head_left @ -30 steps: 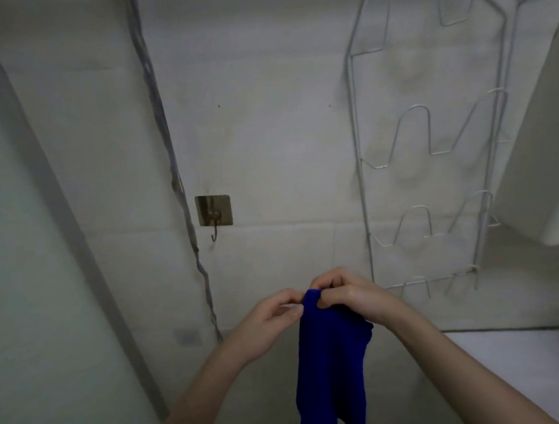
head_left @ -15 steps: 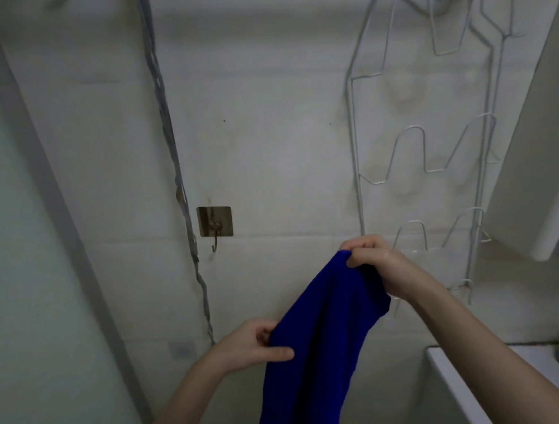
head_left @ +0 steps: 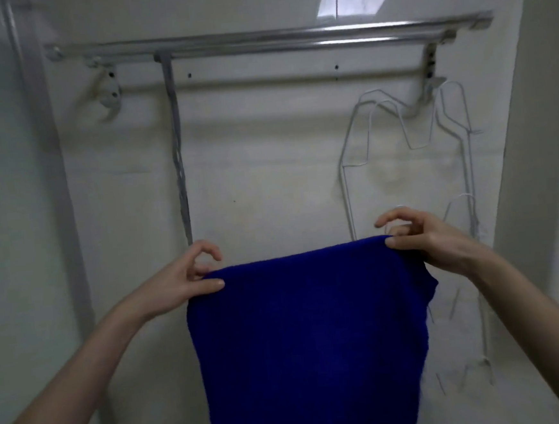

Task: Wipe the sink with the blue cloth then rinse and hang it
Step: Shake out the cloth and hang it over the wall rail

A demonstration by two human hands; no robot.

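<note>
The deep blue terry cloth (head_left: 310, 340) hangs spread flat in front of the white tiled wall (head_left: 261, 166), held by its two upper corners. The left hand (head_left: 180, 280) pinches the upper left corner between thumb and fingers; the right hand (head_left: 430, 236) pinches the upper right corner likewise. The hands are well apart, with the top edge stretched between them. A chrome double-bar towel rail (head_left: 268, 43) is mounted on the wall above the cloth. White wire hangers (head_left: 405, 125) hang below the rail's right end.

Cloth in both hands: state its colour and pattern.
Plain deep blue cloth, no pattern; head view shows it best.
</note>
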